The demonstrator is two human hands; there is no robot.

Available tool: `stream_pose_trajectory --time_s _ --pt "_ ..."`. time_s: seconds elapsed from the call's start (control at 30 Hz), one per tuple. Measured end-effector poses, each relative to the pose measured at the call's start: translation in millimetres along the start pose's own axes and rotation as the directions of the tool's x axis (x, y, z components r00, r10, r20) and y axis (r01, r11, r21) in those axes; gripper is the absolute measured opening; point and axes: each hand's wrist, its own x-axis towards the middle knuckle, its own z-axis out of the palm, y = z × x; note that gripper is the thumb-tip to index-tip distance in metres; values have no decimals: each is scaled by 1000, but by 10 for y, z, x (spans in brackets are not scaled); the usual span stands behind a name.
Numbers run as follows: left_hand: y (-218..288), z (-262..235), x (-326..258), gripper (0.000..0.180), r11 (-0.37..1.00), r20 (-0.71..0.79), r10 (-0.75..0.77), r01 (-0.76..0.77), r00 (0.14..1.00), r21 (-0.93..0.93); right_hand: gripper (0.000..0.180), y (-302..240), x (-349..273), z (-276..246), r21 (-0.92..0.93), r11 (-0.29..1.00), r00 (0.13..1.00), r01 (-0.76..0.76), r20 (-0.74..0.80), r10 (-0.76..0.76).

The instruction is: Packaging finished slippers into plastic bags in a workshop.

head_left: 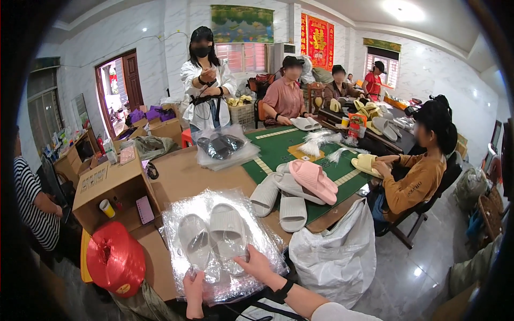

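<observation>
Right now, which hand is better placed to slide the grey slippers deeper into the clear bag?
Probably the right hand: it lies on the clear plastic bag right at the heel of the grey slippers. The left hand only pinches the bag's near edge, suited to steadying it.

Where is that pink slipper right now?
The pink slipper lies right of centre in the head view, atop grey slippers at the green mat's near edge.

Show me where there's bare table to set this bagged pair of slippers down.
Bare brown tabletop lies between the cardboard box, the far stack of bags and the bagged grey slippers under your hands. A smaller strip sits by the red twine spool. The green mat is crowded with loose slippers.
</observation>
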Motion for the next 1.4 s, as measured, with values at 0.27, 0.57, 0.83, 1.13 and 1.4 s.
stream_pose_trajectory --time_s 0.27,0.57,0.83,1.13,1.4 --pt "-6 6 6 24 997 4 11 -12 1000 76 63 9 -18 -37 51 999 1000 2 -20 -1" --pt "60 16 -12 20 995 -6 -18 18 1000 102 68 9 -21 -22 25 1000 1000 -5 -4 5" --pt "-122 -130 79 27 994 46 -75 71 996 77 72 12 -18 -9 20 1000 1000 17 3 -17" --pt "-227 -54 112 22 992 66 19 -27 998 124 66 101 -18 13 -31 999 1000 -10 -6 9" --pt "-371 -178 220 26 991 13 -46 44 999 126 70 -121 -35 -121 -5 997 990 -73 118 73"
